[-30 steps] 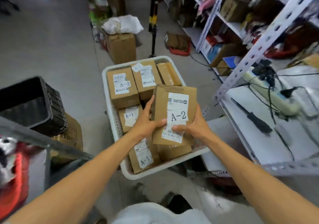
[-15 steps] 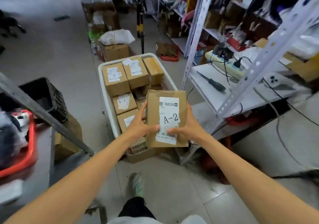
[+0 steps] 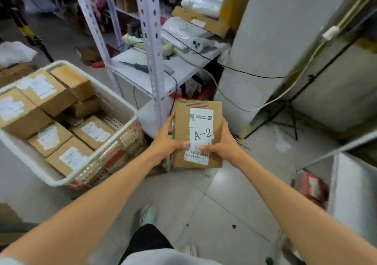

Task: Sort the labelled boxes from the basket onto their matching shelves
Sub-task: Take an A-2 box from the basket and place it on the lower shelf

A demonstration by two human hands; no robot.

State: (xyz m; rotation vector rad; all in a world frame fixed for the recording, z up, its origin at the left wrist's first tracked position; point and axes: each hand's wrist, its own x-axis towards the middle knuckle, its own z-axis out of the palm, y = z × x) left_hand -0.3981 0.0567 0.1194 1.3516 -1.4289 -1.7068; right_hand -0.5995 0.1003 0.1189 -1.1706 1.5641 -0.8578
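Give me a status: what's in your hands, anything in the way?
Left hand and right hand both grip the A-2 box. Box out of basket, not yet shelved. Shelf post close ahead.

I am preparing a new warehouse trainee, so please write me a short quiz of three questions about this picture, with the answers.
1. True or false: the person's left grip and right grip both hold the cardboard box.
2. Multiple choice: the white basket stands A) to the left of the held box, B) to its right, C) directly under it.
3. Short answer: which code is printed large on the held box's label?
Key: 1 true; 2 A; 3 A-2.
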